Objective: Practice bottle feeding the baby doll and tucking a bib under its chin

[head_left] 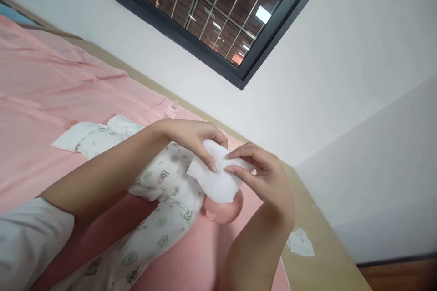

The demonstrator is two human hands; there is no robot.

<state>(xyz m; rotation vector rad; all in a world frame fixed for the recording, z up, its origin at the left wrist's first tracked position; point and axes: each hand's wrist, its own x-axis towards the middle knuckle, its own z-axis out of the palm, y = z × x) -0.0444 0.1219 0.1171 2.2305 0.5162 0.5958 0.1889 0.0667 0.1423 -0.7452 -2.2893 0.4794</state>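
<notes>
A white tissue [218, 182] is spread between my two hands, above the head of a baby doll [229, 209]. My left hand [201, 143] grips its upper left part between thumb and fingers. My right hand [261, 168] pinches it near the middle with thumb and fingertips. The doll lies on its back in a white suit [167, 177] with small green animal prints. The tissue hides the doll's face; one ear and the side of its head show below it.
A pink sheet [51, 82] covers much of the tan table [324, 245]. A small clear baby bottle [172, 109] is near the wall side. Another crumpled white tissue [300, 242] lies at the right. A dark-framed window [241, 79] is in the wall behind.
</notes>
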